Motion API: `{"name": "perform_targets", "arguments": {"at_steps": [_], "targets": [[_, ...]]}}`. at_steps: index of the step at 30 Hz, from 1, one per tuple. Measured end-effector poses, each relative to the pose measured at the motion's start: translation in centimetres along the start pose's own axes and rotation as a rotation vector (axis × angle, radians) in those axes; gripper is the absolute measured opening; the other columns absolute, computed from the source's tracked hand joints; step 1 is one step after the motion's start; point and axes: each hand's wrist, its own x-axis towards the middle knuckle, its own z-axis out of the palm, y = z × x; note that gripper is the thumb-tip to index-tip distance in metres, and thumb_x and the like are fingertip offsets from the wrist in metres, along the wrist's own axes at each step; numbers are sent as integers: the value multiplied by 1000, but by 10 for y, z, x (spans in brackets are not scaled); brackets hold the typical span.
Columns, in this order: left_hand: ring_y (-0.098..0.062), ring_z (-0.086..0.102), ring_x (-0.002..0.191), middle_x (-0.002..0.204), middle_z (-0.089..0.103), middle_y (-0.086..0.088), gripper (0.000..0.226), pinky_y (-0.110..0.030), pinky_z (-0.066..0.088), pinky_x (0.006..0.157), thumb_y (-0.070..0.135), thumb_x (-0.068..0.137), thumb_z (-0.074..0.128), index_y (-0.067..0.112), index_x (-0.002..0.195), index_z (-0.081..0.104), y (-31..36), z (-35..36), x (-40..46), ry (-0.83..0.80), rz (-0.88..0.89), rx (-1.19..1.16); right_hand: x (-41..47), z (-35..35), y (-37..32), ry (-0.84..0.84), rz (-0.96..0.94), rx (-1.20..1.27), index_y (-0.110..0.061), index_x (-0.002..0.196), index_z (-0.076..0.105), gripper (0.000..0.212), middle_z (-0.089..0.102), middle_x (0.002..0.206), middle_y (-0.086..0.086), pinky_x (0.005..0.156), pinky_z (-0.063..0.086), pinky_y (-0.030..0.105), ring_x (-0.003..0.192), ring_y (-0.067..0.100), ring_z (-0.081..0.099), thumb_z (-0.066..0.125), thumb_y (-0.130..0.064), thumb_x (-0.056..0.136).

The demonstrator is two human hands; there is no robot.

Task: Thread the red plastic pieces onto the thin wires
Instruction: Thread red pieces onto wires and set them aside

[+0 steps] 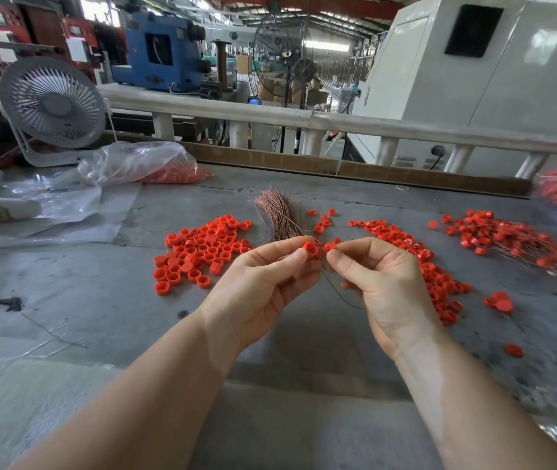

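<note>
From the head camera I see my left hand (263, 283) pinching a red cap (310, 248) between thumb and fingertips, raised above the table (100, 283). My right hand (385, 283) pinches a smaller red piece (330, 246) just beside it, a thin wire (339, 295) trailing below. Loose caps (202, 251) lie left, a wire bundle (278, 215) behind. A clear bag (141, 162) holds more red pieces.
</note>
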Motion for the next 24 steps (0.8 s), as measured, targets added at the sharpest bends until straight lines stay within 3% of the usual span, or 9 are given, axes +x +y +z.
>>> {"name": "perform_targets", "arguments": {"at_steps": [10,16,24], "targets": [[-12,69,64,74,72,-9,17,-23,58,66,3,69,59,6,74,75,1,-1,-1,-23,0,-2,-2,2,-1,-67,-61,9,-12,77,67,22,70,63,-9,51,41,6,54,-5,58,64,9,77],[-12,68,64,75,71,-10,16,-23,57,63,3,69,60,5,76,74,1,-1,0,-21,-8,-16,-1,1,1,-12,-46,-67,-19,65,69,19,65,57,-9,49,41,12,49,-2,50,70,-4,76],[-12,68,64,74,71,-9,15,-22,57,61,4,69,62,5,78,74,1,-2,0,-9,-14,-3,1,0,2,64,-156,-186,-19,63,66,19,64,58,-6,55,44,18,57,4,54,72,-9,77]]}}
